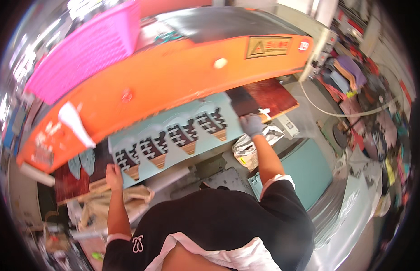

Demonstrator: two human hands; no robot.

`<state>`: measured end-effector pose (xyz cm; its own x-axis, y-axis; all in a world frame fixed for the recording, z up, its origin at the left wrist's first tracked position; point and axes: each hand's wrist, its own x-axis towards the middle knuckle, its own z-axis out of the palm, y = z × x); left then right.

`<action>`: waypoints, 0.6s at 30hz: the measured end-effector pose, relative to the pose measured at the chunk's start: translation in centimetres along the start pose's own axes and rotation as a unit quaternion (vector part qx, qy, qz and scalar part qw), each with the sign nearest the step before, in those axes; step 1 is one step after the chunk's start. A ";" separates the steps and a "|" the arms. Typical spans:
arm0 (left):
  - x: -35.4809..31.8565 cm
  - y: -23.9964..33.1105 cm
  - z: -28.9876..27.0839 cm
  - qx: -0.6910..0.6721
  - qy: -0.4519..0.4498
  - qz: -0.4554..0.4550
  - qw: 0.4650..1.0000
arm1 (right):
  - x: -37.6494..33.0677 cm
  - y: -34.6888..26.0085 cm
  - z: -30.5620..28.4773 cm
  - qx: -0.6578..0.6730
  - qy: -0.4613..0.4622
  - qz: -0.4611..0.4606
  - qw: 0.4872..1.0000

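A pale teal sheet lies across the machine bed, slanting up to the right. It has a row of tapered cut-outs, with black blocky pieces and striped wood-coloured surface showing in them. My bare left hand is closed at the sheet's near left corner, fingers at its edge. At the right edge my right hand, in a grey glove, closes on the sheet's side; its fingertips are partly hidden. Directly above the sheet hangs the orange beam of a press, covering its far edge.
A pink plastic basket stands on the press at the upper left. Pale blue gloves lie on the bed's left end. A stack of teal sheets stands at lower right, by a white bag. Scraps pile up along the right.
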<state>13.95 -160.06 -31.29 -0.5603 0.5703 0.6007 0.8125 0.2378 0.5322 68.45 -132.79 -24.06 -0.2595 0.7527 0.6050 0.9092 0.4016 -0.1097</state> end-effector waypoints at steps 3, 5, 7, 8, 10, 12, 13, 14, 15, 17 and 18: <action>-5.1 1.5 -3.3 0.001 -0.006 -0.033 0.999 | -5.1 0.6 -2.2 0.069 0.065 0.006 0.995; -8.5 2.3 -5.6 0.012 -0.005 -0.041 0.999 | -8.6 0.9 -3.7 0.067 0.054 0.035 0.996; -10.1 1.7 -6.7 -0.011 0.019 -0.031 0.999 | -11.5 -0.2 -4.4 0.041 0.066 0.052 0.996; -11.4 2.8 -7.5 -0.008 0.022 -0.022 0.999 | -12.7 0.3 -5.8 0.036 0.061 0.057 0.996; -14.4 3.6 -9.3 -0.018 0.032 -0.004 0.999 | -15.1 0.1 -7.9 0.056 0.018 0.100 0.993; -17.3 4.3 -11.3 -0.034 0.032 -0.005 0.999 | -16.7 -0.6 -9.9 0.100 -0.049 0.188 0.976; -18.6 4.7 -12.3 -0.044 0.029 -0.009 0.999 | -17.1 -1.3 -10.6 0.104 -0.032 0.152 0.982; -19.8 5.0 -13.2 -0.039 0.025 -0.009 0.999 | -17.2 -2.3 -11.0 0.103 -0.009 0.127 0.987; -20.9 5.3 -14.2 -0.033 0.020 0.000 0.999 | -17.0 -3.4 -11.2 0.104 0.016 0.102 0.989; -23.0 5.6 -15.7 -0.037 0.007 0.018 0.999 | -15.2 -6.0 -11.1 0.088 -0.022 0.071 0.993; -24.3 5.6 -16.4 -0.048 0.005 0.022 0.999 | -14.0 -7.4 -10.9 0.069 -0.012 0.029 0.997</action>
<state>29.46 -185.50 -33.07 -0.5266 0.5707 0.6301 0.8174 0.1364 0.5596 68.95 -151.99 -23.16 -0.2179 0.7885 0.5751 0.8701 0.4239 -0.2516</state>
